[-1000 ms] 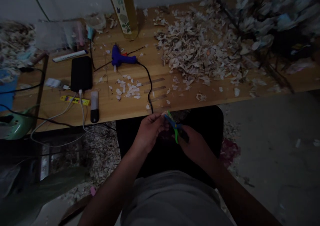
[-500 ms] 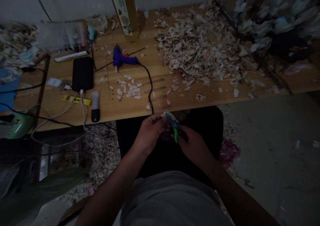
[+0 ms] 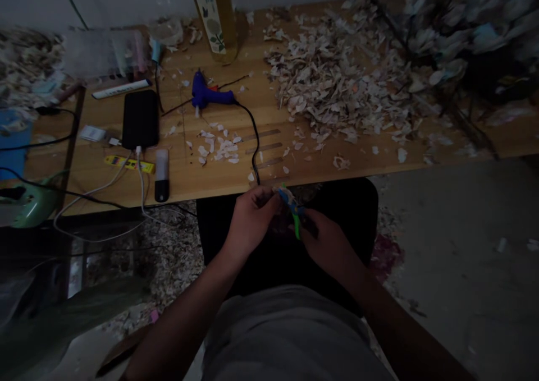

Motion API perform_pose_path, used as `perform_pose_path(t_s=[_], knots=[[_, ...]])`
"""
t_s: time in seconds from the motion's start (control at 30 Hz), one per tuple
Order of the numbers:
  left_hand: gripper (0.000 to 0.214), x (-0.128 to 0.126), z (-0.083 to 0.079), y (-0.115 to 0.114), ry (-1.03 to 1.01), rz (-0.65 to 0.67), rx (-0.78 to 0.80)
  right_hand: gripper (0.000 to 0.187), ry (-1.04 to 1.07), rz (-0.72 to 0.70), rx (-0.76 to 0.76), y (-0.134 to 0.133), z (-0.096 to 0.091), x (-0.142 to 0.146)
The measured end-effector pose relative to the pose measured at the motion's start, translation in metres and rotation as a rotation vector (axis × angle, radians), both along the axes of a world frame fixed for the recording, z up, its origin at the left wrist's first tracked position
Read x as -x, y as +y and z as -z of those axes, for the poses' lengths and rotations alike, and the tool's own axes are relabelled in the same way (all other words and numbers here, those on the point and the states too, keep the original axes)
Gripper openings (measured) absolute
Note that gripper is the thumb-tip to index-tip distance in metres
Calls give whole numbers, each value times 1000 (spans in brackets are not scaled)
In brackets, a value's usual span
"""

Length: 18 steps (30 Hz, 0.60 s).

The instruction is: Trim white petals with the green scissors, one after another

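Over my lap, just below the table's front edge, my right hand (image 3: 326,241) grips a pair of small scissors (image 3: 292,210) with blue and green handles. My left hand (image 3: 250,218) pinches a small pale piece (image 3: 278,191) at the scissor blades. The two hands almost touch. A big heap of pale husk scraps (image 3: 337,83) covers the right half of the wooden table (image 3: 185,173). A smaller scatter of pale cut pieces (image 3: 219,148) lies near the table's middle.
A blue glue gun (image 3: 206,96) with a black cord lies on the table, beside a black phone (image 3: 140,120) on a white cable. A yellow bottle (image 3: 214,16) stands at the back. White artificial flowers (image 3: 455,27) fill the back right. Scraps litter the floor.
The hands stay together over the lap with the scissors; the view has shifted slightly, nothing else has moved.
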<state>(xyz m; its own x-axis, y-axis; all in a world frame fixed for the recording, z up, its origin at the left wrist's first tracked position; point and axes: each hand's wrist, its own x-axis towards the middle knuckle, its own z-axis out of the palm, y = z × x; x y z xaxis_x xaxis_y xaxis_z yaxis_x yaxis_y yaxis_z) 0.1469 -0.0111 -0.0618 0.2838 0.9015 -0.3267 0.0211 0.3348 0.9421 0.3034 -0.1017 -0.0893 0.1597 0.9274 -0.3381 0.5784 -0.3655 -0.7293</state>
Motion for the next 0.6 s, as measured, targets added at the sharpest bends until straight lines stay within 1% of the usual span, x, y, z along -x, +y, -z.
perform_pose_path(t_s=[0.1, 0.27, 0.37, 0.47, 0.6], knots=[[21, 0, -2, 1, 24, 21, -10, 37, 18, -8, 3, 1, 0, 1], [19, 1, -2, 2, 56, 30, -51, 33, 22, 5, 27, 3, -2, 2], [21, 2, -2, 3, 55, 38, -74, 34, 37, -6, 23, 4, -2, 3], [17, 2, -3, 3, 74, 52, -81, 34, 43, -5, 17, 4, -2, 4], [13, 4, -4, 4, 141, 72, -131, 32, 34, 3, 1, 4, -1, 5]])
